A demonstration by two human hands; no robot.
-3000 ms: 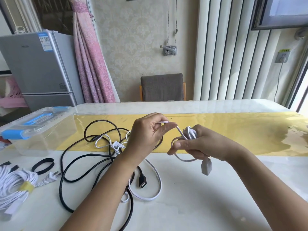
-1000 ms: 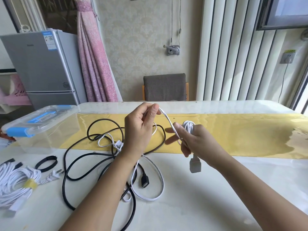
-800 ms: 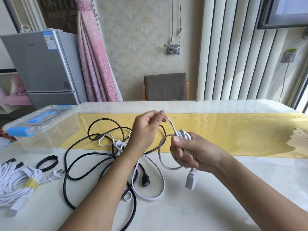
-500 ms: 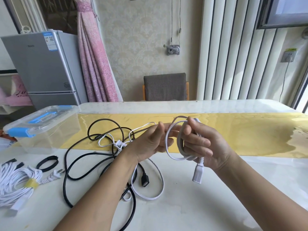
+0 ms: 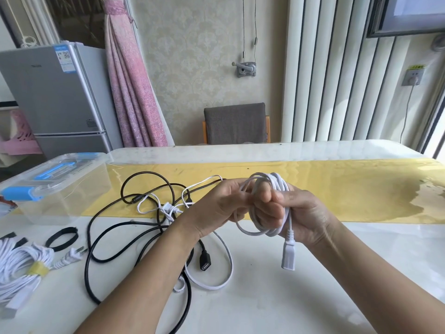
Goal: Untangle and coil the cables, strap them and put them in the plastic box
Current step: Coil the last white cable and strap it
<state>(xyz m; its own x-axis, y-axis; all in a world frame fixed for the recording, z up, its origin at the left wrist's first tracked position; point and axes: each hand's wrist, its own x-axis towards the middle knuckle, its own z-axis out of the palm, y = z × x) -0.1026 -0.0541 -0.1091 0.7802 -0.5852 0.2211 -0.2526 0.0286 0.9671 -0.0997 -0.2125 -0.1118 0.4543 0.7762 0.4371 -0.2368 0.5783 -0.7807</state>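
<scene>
Left hand (image 5: 220, 206): slid in closer than half a second ago, pinching the white cable (image 5: 260, 233).
Right hand (image 5: 303, 213): gripping its coil, mid-frame.
Cable look: few neat loops, connector (image 5: 288, 257) dangling.

1. White cable (image 5: 280, 182): plain white, its connector the same white.
2. Black cable (image 5: 205, 261): plain black throughout.
3. Plastic box (image 5: 72, 196): clear, with blue latches and handle.
4. Bundled cable (image 5: 16, 263): white, bound by a yellow strap (image 5: 38, 270).
5. Loose strap (image 5: 62, 238): black.
6. Table (image 5: 289, 297): white, crossed by a glossy yellow band (image 5: 349, 191).
7. Curtain (image 5: 130, 92): pink, mottled.
8. Wallpaper (image 5: 192, 68): cream, faint damask pattern.
9. Chair (image 5: 234, 122): grey.
</scene>
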